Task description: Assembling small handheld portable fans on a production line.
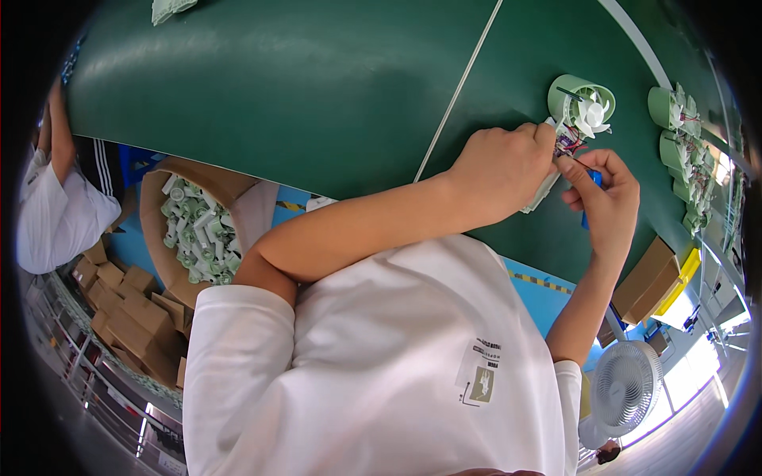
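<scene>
A pale green handheld fan (562, 89) lies on the green table with its round head away from me and white blades (592, 113) showing. My left hand (508, 170) is closed on its handle (540, 194), fingertips by the neck. Red and dark wires and a small circuit board (568, 141) are exposed just below the fan head. Close by on the right, my right hand (609, 190) has its thumb and fingers curled around a blue cylindrical battery (588, 208), partly hidden by the fingers. The thumb tip is beside the wires.
More green fan parts with wires (681, 151) stand in a row along the right. A large carton (159, 208) of green and white parts is at the left, near a co-worker (67, 202). Cardboard boxes (135, 317) and a white standing fan (627, 385) are nearby.
</scene>
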Motion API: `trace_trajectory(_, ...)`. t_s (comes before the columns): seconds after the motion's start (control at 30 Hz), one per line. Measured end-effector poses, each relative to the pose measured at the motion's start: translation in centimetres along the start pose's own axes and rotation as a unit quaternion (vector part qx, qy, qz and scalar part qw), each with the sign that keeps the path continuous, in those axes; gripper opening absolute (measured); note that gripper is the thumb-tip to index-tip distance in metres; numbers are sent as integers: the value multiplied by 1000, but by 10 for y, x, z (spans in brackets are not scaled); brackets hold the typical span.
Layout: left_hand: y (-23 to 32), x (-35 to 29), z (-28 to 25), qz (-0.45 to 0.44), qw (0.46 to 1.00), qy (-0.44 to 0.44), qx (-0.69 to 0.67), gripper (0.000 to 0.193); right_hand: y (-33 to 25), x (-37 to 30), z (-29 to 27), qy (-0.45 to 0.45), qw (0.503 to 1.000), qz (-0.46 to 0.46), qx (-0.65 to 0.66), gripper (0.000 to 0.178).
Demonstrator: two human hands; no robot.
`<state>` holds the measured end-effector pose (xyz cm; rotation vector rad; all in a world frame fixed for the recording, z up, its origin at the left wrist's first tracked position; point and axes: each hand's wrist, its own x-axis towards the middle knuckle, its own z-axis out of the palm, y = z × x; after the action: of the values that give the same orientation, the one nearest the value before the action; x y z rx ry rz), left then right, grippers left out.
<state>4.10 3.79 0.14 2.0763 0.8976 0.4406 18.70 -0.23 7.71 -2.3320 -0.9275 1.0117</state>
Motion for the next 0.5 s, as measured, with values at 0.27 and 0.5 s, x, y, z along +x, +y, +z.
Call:
trace_trajectory(0.27,1,2,-3,11,1000,-5,-12,30,13,16,-10,-91,992,28,79,21)
trace_trajectory(0.5,3,0,-6,-7,999,-17,-29,29,41,10,-1,-102,988,11,116,24)
